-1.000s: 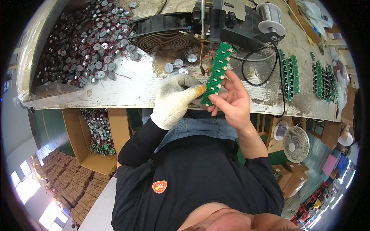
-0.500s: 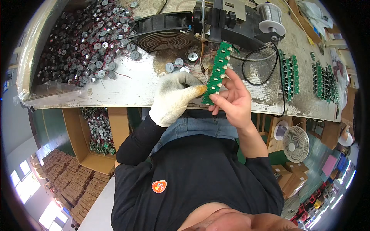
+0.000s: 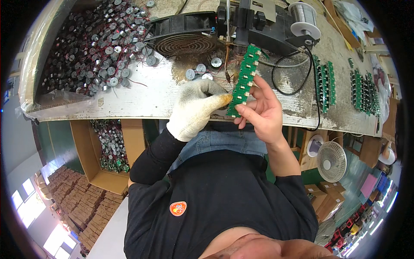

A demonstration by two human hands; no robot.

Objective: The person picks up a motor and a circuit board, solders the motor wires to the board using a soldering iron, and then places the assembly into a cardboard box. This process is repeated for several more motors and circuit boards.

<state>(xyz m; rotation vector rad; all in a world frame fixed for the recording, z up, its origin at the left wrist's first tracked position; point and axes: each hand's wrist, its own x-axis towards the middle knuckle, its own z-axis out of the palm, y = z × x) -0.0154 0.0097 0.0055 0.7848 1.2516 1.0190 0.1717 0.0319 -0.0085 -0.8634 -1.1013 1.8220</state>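
Note:
A long green circuit board (image 3: 244,82) with white connectors along it is tilted over the near part of the bench. My bare right hand (image 3: 261,108) grips its lower end, thumb on top and fingers behind. My left hand (image 3: 196,105), in a pale knit glove with a stained thumb tip, is closed in a pinch at the board's left edge; whatever lies between its fingers is hidden. Just beyond the glove are a few small round motors (image 3: 201,68), and another motor (image 3: 216,62) lies nearer the soldering machine (image 3: 239,26). The board's upper end is close below that machine.
A heap of small motors with red wires (image 3: 103,52) fills the left side. A black fan (image 3: 183,36) and a solder wire spool (image 3: 302,19) stand at the back. A black cable (image 3: 317,90) loops on the right, near rows of green boards (image 3: 326,84). An open carton (image 3: 108,181) is below the bench.
The board and my right hand have shifted very slightly to the right. My left hand stays almost in place, still pinched at the board's edge.

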